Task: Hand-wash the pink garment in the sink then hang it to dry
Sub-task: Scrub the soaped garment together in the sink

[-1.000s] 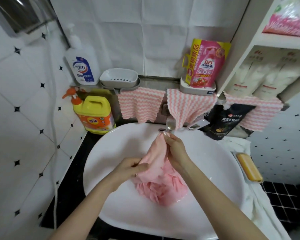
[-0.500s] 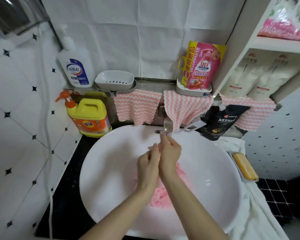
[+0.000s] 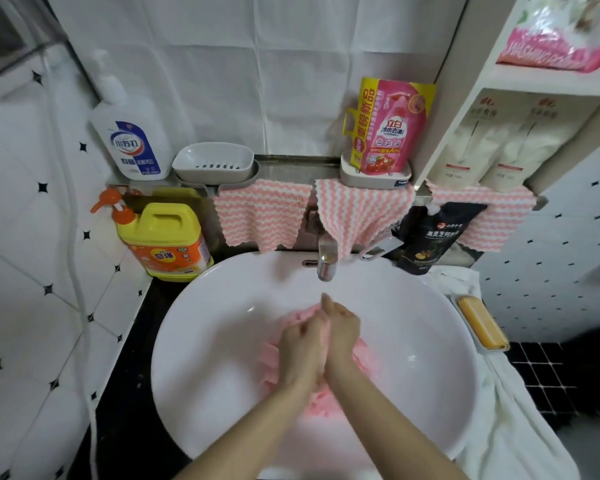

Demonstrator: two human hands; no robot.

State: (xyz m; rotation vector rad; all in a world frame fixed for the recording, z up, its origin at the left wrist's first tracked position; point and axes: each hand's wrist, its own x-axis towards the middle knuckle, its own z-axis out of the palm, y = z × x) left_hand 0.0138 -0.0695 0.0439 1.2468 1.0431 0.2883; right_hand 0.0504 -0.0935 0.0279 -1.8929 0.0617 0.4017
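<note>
Over the sink [image 3: 222, 341] | left hand [image 3: 302, 348], right hand [image 3: 342, 330] pressed together | fingers curled, seemingly gripping pink garment [image 3: 269, 358]

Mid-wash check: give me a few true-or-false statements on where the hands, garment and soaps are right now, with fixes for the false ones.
1. Both the left hand and the right hand grip the pink garment in the sink. True.
2. The pink garment already hangs up to dry. False: it lies bunched in the sink under the hands.
3. A yellow soap bar lies in a tray right of the sink. True.
4. The yellow detergent jug stands right of the sink. False: it stands at the sink's left rear.
5. The grey soap dish behind the sink holds a bar. False: no bar shows in it.
</note>
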